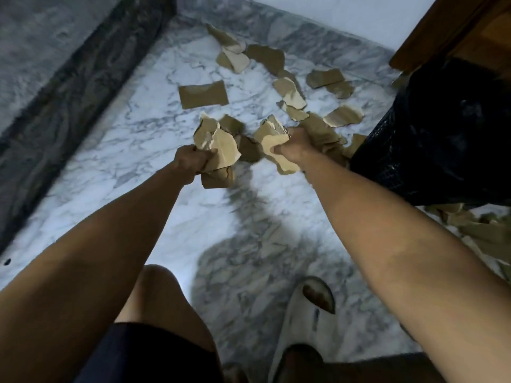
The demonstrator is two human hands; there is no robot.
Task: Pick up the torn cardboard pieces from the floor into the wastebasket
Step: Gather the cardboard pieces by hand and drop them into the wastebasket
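My left hand (pixel 190 161) grips a bunch of torn brown cardboard pieces (pixel 218 145) above the marble floor. My right hand (pixel 293 147) is closed on another bunch of cardboard pieces (pixel 273 134). Both hands are stretched forward at about the same height, left of the black mesh wastebasket (pixel 442 134), which is lined with a dark bag and stands at the right. Several loose cardboard pieces (pixel 203 94) lie scattered on the floor beyond my hands, more cardboard scraps (pixel 486 230) lie beside the basket's near side.
The white veined marble floor (pixel 138 150) is bordered on the left by a dark stone strip (pixel 69 106). A wooden furniture piece (pixel 456 31) stands at the upper right behind the basket. My knee and a white slipper (pixel 301 308) are below.
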